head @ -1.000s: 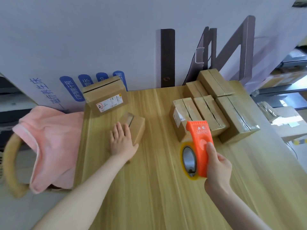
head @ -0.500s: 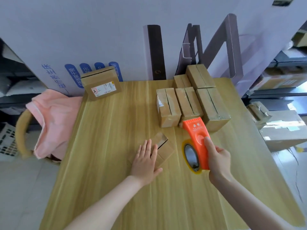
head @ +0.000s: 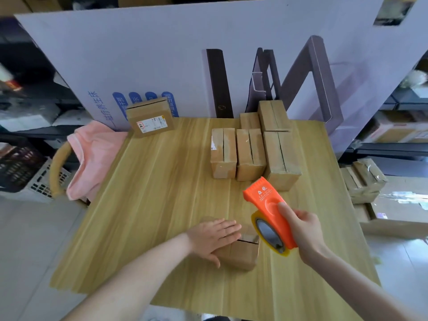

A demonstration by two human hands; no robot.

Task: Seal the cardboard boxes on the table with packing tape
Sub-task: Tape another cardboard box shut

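Brown, light-looking small cardboard box [head: 238,253] near the table's near edge is being pinned by flat left-hand fingers [head: 225,228], while the right hand [head: 303,230] is gripping the orange tape dispenser [head: 269,216].

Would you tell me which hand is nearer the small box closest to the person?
Left: the left hand rests flat on the small box; the right hand grips the tape dispenser off to its right.
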